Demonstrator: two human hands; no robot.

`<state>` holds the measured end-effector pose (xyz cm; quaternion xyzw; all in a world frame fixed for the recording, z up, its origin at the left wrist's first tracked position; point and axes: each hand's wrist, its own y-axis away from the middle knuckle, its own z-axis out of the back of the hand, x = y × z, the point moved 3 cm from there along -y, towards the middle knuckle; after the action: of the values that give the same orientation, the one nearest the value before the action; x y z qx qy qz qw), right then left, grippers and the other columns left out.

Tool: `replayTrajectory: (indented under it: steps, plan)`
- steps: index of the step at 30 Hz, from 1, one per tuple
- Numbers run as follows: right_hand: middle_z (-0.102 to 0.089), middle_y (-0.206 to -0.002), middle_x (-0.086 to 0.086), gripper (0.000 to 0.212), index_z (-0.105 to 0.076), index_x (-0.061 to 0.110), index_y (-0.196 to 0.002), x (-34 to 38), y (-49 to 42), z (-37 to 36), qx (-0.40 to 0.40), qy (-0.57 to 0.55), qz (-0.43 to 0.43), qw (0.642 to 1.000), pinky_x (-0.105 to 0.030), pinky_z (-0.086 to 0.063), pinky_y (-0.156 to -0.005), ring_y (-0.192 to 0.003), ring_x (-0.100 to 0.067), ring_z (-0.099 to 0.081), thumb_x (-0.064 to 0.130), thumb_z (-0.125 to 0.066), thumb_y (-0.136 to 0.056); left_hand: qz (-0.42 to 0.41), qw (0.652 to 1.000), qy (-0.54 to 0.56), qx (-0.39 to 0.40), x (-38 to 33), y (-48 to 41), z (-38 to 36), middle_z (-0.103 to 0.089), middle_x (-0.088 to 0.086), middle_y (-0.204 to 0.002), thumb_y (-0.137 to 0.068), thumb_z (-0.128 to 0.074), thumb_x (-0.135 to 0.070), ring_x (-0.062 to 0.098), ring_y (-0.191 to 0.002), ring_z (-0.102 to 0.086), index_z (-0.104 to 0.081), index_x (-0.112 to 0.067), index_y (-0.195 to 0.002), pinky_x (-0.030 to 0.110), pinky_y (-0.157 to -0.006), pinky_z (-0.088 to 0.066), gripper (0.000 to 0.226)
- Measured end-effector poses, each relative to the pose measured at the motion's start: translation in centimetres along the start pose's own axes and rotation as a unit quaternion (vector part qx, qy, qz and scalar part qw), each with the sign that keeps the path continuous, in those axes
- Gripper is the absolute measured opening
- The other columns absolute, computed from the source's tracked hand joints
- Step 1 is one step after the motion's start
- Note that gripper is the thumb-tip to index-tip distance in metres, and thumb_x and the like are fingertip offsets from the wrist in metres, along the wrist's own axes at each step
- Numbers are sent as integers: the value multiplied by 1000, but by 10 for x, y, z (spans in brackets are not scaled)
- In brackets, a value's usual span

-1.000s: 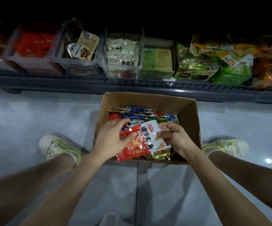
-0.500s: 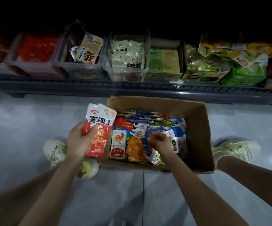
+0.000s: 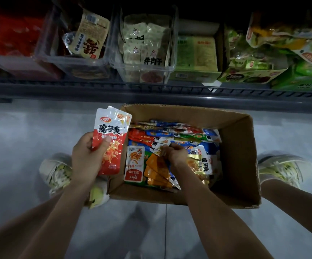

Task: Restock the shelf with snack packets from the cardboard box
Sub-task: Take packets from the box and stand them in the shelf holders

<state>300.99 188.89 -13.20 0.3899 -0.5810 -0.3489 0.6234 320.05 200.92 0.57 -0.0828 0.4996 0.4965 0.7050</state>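
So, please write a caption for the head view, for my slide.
Left hand holds red snack packets; right hand pinches another packet inside the cardboard box.

The red packet [image 3: 112, 139] on the left is glossy plastic film that catches the light. The loose packets [image 3: 170, 133] are slick film too, some of them gold foil. The cardboard box [image 3: 241, 156] is matt brown with rough edges. The far bins [image 3: 144, 71] are clear plastic. The floor tiles [image 3: 20, 139] are smooth and glossy.

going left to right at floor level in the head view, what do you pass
left shoe → left hand → red packet it holds → right hand, inside the cardboard box → right shoe
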Motion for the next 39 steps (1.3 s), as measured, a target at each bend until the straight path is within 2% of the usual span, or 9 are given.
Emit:
replayTrajectory:
  steps: [2, 6, 11, 17, 21, 24, 32, 36, 39]
  plan:
    - [-67, -92, -10, 29, -55, 10, -101, 0, -6, -5, -15, 14, -3, 1000, -42, -58, -71, -77, -24, -66, 10, -75, -80, -3, 1000, -5, 0, 0, -1, -1, -65, -12, -92, -89, -63, -35, 4, -83, -62, -60, -17, -111, 20, -62, -43, 29]
    - [-71, -90, -13, 23, -60, 8, -98, 0, -10, -11, -46, 49, -6, 998, -33, -51, -60, -77, -26, -68, 22, -72, -84, -1, 1000, -10, -2, -1, -1, -4, -67, -5, -97, -89, -62, -35, 5, -83, -63, -60, -15, -114, 20, -63, -45, 32]
    - [-68, -80, -8, 10, -60, 10, -91, -5, -2, 2, -63, 54, 8, 996, -27, -49, -50, -66, -19, -66, 18, -66, -89, -1, 1000, -14, 2, -3, 3, -4, -66, -8, -93, -89, -63, -34, 8, -82, -65, -60, -16, -111, 21, -62, -46, 28]
    - [-72, -83, -11, 19, -60, 19, -70, -11, 12, 35, -100, 164, 56, 980, -47, -58, -75, -78, -29, -69, 20, -67, -88, -3, 1000, -9, 10, -5, 15, -4, -68, -2, -100, -88, -64, -36, 15, -84, -67, -59, -19, -110, 34, -73, -54, 28]
    - [-71, -89, -9, 14, -70, 12, -83, 1, 26, 56, -160, 267, 120, 943, -40, -55, -81, -87, -29, -65, 23, -64, -88, -13, 1000, -11, 15, -10, 28, -6, -67, -1, -99, -88, -64, -35, 16, -83, -66, -58, -21, -107, 35, -73, -55, 25]
    - [-65, -83, -7, 17, -70, 7, -88, 14, 37, 69, -187, 291, 148, 927, -31, -51, -74, -83, -25, -61, 20, -60, -90, -24, 999, -25, 28, -13, 39, -7, -69, -2, -98, -88, -64, -36, 17, -81, -67, -59, -21, -106, 39, -74, -56, 24]
    - [-58, -77, -5, 17, -53, 10, -80, 40, 72, 96, -106, 203, 238, 944, -25, -47, -61, -80, -22, -59, 0, -51, -93, -39, 997, -7, 59, -32, 66, -7, -70, 0, -100, -88, -65, -34, 22, -85, -69, -58, -24, -104, 49, -81, -56, 21]
    - [-63, -82, -15, 14, -53, 8, -79, 67, 120, 114, -23, 138, 280, 950, -43, -55, -73, -79, -28, -62, 2, -54, -92, -50, 996, 31, 66, -51, 85, -2, -68, 4, -104, -89, -63, -32, 25, -90, -68, -55, -23, -105, 51, -84, -54, 21]
    - [-59, -69, -8, 19, -51, 9, -75, 94, 166, 130, 68, 89, 278, 954, -33, -49, -53, -63, -21, -58, -4, -53, -89, -55, 993, 71, 73, -70, 98, 4, -66, 6, -107, -92, -61, -27, 25, -93, -66, -54, -17, -110, 50, -87, -53, 22]
